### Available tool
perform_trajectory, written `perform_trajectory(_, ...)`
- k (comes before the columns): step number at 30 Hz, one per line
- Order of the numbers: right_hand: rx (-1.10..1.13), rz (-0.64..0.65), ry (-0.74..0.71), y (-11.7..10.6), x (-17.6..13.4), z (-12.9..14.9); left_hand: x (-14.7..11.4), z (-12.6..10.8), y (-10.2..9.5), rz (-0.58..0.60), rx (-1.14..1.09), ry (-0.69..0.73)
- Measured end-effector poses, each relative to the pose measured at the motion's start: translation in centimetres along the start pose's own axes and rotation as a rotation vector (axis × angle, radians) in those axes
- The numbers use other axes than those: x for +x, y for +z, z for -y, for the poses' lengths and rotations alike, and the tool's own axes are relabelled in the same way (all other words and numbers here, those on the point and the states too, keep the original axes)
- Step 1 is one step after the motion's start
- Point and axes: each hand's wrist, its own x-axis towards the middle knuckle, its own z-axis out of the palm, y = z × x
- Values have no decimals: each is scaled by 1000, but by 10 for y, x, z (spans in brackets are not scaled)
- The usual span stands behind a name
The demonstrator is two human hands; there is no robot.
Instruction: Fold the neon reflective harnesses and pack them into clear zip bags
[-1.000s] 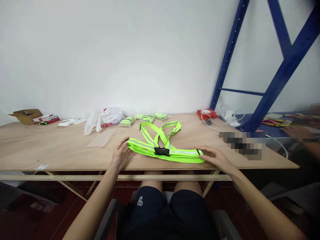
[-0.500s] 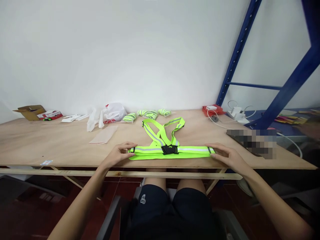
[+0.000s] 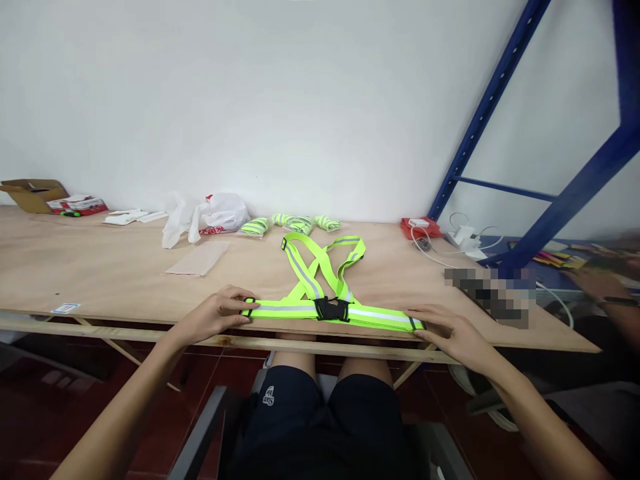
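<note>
A neon-yellow reflective vest (image 3: 290, 308) made of elastic straps lies on the table in front of me. Its waist belt runs left to right along the near edge, with a black buckle (image 3: 331, 309) at the middle. Beyond the belt, the shoulder straps cross and loop toward the wall. My left hand (image 3: 213, 317) pinches the belt's left end by a black slider. At the right end, my right hand (image 3: 457, 337) has its fingers on top of the belt and its thumb at the near edge, closed on it beside another slider.
Several packed neon-striped bundles (image 3: 255, 227) and a white plastic bag (image 3: 227, 213) stand along the wall. A flat clear bag (image 3: 197, 259) lies left. Cardboard box (image 3: 33, 195) sits far left. Red pouch (image 3: 423, 228), cables and a blue rack (image 3: 493, 107) are right, near another person's hand (image 3: 600, 283).
My view has shifted and tilted slightly. The belt's lower layer, which showed below the front strap, is now mostly lined up behind it. Both hands stay at the belt's ends.
</note>
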Motion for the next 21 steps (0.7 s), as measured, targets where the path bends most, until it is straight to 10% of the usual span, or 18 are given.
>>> perform_trajectory(7, 15, -64, -17, 7, 4, 16, 4, -42, 11, -80, 183, 18)
perform_trajectory(13, 21, -90, -133, 30, 65, 51, 54, -110, 69, -25, 259, 231)
perform_trajectory(21, -50, 37, -316, 82, 131, 55, 72, -106, 109, 9, 283, 193)
